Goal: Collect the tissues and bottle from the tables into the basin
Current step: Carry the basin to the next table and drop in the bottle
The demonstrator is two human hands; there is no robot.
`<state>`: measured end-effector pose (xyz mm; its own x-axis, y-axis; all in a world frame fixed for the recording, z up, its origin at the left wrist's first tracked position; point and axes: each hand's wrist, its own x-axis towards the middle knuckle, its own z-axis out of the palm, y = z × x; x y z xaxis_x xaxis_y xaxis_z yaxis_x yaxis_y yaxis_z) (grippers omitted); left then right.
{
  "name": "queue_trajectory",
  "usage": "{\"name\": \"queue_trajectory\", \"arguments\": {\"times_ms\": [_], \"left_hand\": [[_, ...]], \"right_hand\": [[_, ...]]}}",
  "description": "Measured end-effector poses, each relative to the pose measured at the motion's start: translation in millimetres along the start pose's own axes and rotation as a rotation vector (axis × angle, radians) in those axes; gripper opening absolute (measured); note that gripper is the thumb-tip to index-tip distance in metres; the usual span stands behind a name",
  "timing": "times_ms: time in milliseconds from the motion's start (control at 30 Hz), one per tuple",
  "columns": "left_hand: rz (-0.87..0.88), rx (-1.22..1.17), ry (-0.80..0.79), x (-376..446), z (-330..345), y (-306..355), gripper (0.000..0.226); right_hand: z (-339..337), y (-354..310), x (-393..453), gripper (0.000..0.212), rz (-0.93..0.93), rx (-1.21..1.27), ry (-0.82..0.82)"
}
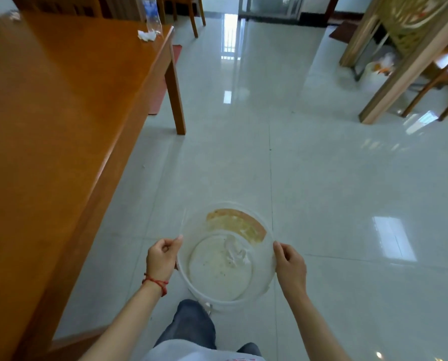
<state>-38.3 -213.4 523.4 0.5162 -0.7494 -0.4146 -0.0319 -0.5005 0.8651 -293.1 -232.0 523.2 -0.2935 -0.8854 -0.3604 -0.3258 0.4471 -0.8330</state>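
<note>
The clear plastic basin (225, 259), one crumpled tissue (234, 252) already inside, is being carried with both grips clamped on its rim, left hand (163, 256) and right hand (290, 264), toward the far-left bench (74, 87), where another tissue (146, 35) and the bottle (152, 15) are waiting to be collected.

- The left hand (163, 259) and right hand (290, 264) gripped opposite rims of a clear basin (189, 282) above the tiled floor (322, 178).
- A crumpled tissue (236, 252) lay inside it.
- On the wooden table (61, 100), at its far corner, another tissue (146, 35) sat beside a plastic bottle (152, 15).
</note>
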Motion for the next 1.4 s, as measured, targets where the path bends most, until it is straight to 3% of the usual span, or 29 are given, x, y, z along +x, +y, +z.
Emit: {"name": "queue_trajectory", "arguments": {"times_ms": [300, 1067, 1400], "left_hand": [[0.008, -0.005, -0.057, 129.2, 37.3, 82.2, 0.024], [0.041, -0.055, 0.026, 385.4, 218.7, 279.2, 0.027], [0.056, -0.044, 0.057, 539.3, 271.9, 359.7, 0.031]], "right_hand": [[39.1, -82.5, 108.3, 0.018, 0.017, 0.043, 0.044], [59.3, -257.9, 451.6, 0.02, -0.052, 0.086, 0.013], [118.2, -338.5, 607.5, 0.02, -0.069, 0.09, 0.01]]}}
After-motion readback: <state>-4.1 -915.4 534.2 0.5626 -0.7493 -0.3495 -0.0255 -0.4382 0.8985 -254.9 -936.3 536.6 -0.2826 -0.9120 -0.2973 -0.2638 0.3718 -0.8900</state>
